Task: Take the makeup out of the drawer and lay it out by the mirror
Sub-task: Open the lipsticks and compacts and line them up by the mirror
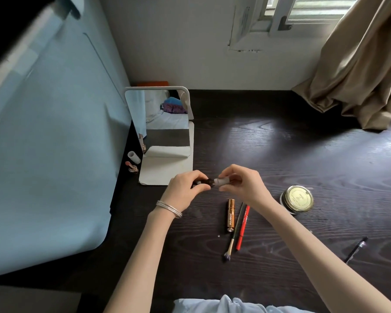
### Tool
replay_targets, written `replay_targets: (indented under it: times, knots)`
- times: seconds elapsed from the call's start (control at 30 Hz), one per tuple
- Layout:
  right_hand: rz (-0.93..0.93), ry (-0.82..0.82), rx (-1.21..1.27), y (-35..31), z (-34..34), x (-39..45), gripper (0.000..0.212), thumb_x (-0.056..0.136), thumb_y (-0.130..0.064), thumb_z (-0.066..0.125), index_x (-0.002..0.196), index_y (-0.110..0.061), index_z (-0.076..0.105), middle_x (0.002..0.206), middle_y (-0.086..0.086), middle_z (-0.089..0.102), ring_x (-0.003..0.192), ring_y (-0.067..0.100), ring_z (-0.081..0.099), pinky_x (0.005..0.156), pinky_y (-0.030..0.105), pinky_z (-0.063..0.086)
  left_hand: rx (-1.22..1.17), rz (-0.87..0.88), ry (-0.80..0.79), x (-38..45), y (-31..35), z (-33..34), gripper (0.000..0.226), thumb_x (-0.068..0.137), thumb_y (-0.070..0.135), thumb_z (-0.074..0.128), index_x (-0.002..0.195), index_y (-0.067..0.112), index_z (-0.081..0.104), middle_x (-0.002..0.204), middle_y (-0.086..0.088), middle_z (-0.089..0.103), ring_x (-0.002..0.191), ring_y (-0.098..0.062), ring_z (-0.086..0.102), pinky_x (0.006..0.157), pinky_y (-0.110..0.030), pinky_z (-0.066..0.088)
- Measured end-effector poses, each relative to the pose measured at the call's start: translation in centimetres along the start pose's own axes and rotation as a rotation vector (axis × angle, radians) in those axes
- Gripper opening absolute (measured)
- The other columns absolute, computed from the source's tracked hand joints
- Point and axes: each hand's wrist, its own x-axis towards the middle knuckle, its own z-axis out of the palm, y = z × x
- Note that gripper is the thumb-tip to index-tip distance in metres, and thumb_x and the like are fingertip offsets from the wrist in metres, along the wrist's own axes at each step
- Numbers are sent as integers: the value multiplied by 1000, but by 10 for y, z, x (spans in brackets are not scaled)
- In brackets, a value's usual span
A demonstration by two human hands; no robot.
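A white standing mirror (160, 118) sits at the back left of the dark wooden desk (291, 154). Just in front of its base, my left hand (185, 190) pinches a small dark cap or end piece (209, 182), and my right hand (242, 184) holds a small white tube (221, 181) against it. A copper lipstick tube (231, 214), a thin brush (234, 233) and a red pencil (243, 227) lie side by side below my hands. A round gold-lidded tin (296, 199) rests to the right. An open lipstick (131, 167) and its white cap (134, 157) stand left of the mirror.
A black pen (357, 249) lies near the desk's right front. A light blue panel (50, 143) walls off the left side. A beige curtain (359, 71) hangs onto the back right corner under a window. The drawer is out of sight.
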Motion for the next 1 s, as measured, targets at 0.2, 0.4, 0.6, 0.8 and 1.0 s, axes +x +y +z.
replay_targets:
  times: [0.2, 0.4, 0.6, 0.8, 1.0]
  knots:
    - [-82, -43, -300, 9, 2, 4, 29, 79, -12, 72, 107, -17, 66, 100, -4, 64, 95, 14, 52, 79, 28, 40, -13, -27, 29, 0, -10, 1, 27, 80, 26, 71, 105, 20, 65, 102, 5, 66, 92, -8, 55, 80, -20, 39]
    - [93, 60, -155, 18, 0, -1, 23, 78, -12, 72, 99, -20, 66, 89, -10, 62, 94, 13, 49, 75, 11, 31, -187, -70, 173, -5, -33, 5, 28, 73, 12, 76, 99, 18, 69, 99, 7, 66, 93, -4, 57, 81, -5, 39]
    - [216, 37, 118, 14, 14, -7, 31, 72, 0, 75, 87, -24, 61, 93, -1, 67, 91, 10, 66, 83, 18, 52, -323, -179, 212, -8, -48, 42, 26, 69, 4, 78, 89, 17, 69, 90, 6, 69, 85, -2, 63, 81, -4, 44]
    - [254, 3, 147, 20, 24, -10, 31, 71, 0, 76, 86, -24, 61, 96, 6, 67, 90, 14, 67, 86, 24, 53, -375, -264, 149, -7, -58, 72, 27, 67, 0, 78, 90, 12, 70, 86, 3, 69, 83, -7, 64, 74, -1, 43]
    - [264, -3, 180, 22, 26, -7, 29, 71, -1, 75, 89, -20, 63, 96, 6, 69, 89, 13, 67, 85, 19, 52, -440, -292, 122, -5, -63, 77, 37, 65, 0, 80, 93, 19, 66, 90, 4, 68, 89, -6, 64, 89, -27, 52]
